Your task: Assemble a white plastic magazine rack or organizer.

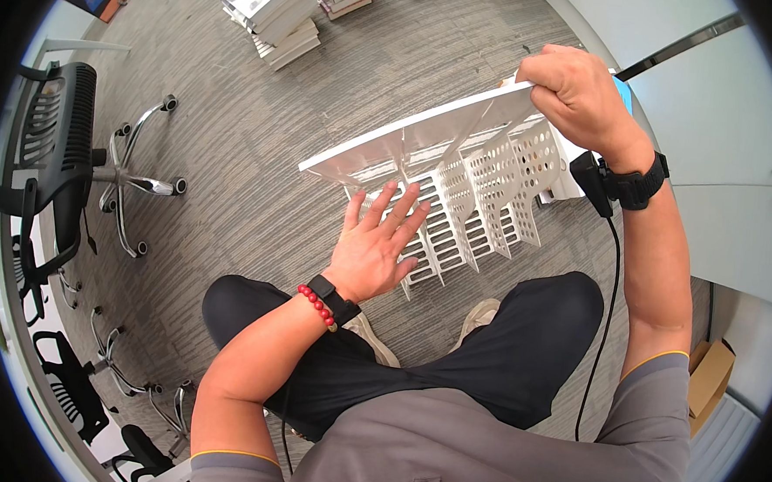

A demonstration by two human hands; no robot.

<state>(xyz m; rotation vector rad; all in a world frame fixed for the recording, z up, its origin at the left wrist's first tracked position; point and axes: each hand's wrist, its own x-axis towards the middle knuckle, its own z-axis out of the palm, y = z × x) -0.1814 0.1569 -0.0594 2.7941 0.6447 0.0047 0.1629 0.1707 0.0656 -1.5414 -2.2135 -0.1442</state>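
A white plastic desk file rack (457, 129) with slotted and perforated dividers is held tilted above the carpet, in front of my knees. My right hand (577, 90) is closed in a fist around its far right end, at the end of the long top edge. My left hand (373, 245) is spread, fingers apart, over the rack's near left dividers. Whether those fingertips touch the plastic I cannot tell. Behind my right hand, some white and blue items are partly hidden.
Stacks of books (280, 17) stand on the carpet at the far side. Black office chairs (64, 146) line the left. White cabinets (716, 110) rise on the right, with an open cardboard box (710, 380) below. A black cable (612, 296) hangs from my right wrist.
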